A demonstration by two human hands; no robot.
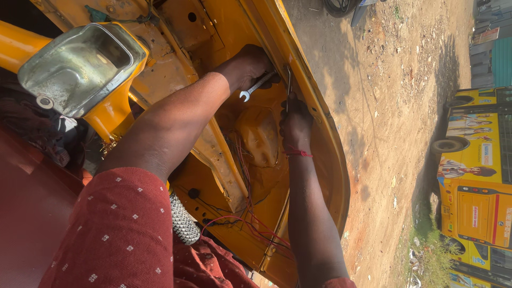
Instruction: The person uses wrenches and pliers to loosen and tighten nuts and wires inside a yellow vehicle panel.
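A silver spanner (255,87) is gripped by the left hand (250,66) inside the yellow vehicle shell (320,133). Close beside it, a thin metal rod (288,85) is pinched by the right hand (295,124). Red wires (250,218) are seen below.

Yellow bus (477,181) on dirt ground (384,106); headlamp housing (80,66) near.

hands (272,96) inside body shell (325,138) | spanner (255,87) in left hand | wires (250,218) below | bus (477,181) right
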